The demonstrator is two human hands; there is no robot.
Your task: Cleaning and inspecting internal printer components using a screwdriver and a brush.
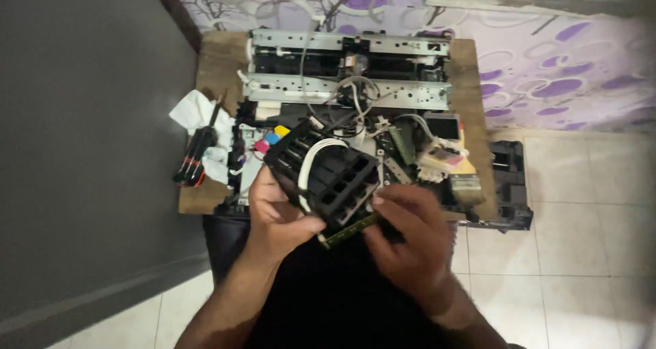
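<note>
Head view: the left hand (pixel 277 216) and right hand (pixel 406 233) both clasp a black slotted cartridge carriage (pixel 328 175) with a white ribbon cable and green board edge, just before the stripped printer frame (pixel 348 69) on a wooden table (pixel 471 103); pale tiled floor (pixel 574 240) beside.

The cartridge carriage (pixel 328 178) is moulded in matt black plastic. The printer frame (pixel 348 65) is made of bare metal, the table (pixel 205 62) of rough wood.
</note>
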